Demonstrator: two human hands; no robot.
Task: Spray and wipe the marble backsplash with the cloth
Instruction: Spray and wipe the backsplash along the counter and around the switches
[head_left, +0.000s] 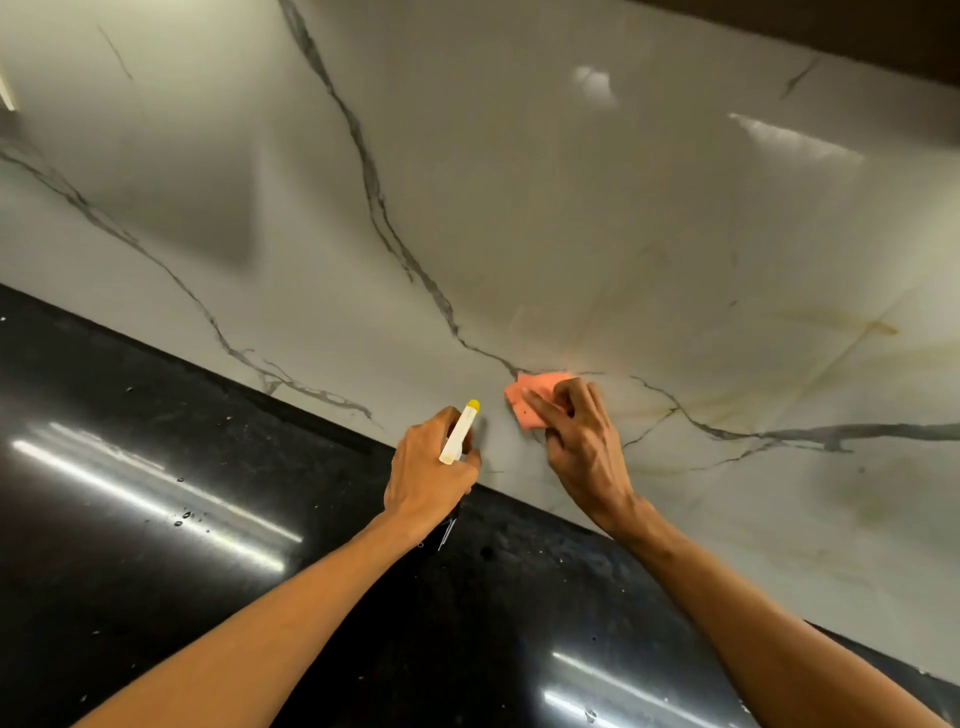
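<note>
Two hands work close together low on the wall. The left hand (431, 467) has its fingers curled round the neck of a spray bottle (459, 435), gripping it. The bottle's white head sticks up past the knuckles and its yellow nozzle tip points at the marble, just short of it. Most of the bottle's body is hidden beneath the palm, with only a dark sliver showing under the wrist. Just beside it, the right hand (576, 436) holds a small pink cloth (527, 397), its bent fingers bunching the fabric and pressing it flat against the stone. A corner of the cloth shows above and to the left of the fingertips. The two hands are near each other but do not touch.

The cloth sits on the marble backsplash (519, 182) not far above its lower edge, where a dark grey vein runs down from the upper edge and bends off to the right. The backsplash is pale and glossy, crossed by several more thin dark veins. Yellowish-brown streaks and smears mark the stone to the right of the cloth, spreading toward the right edge. Bright reflections of lights lie on its upper right part.

Below the backsplash's lower edge lies a polished black countertop (156, 519), over which both bare forearms reach. It carries long white reflections of lights, a few droplets and scattered pale specks. A dark brown cabinet underside (857, 26) borders the backsplash along its upper right edge.
</note>
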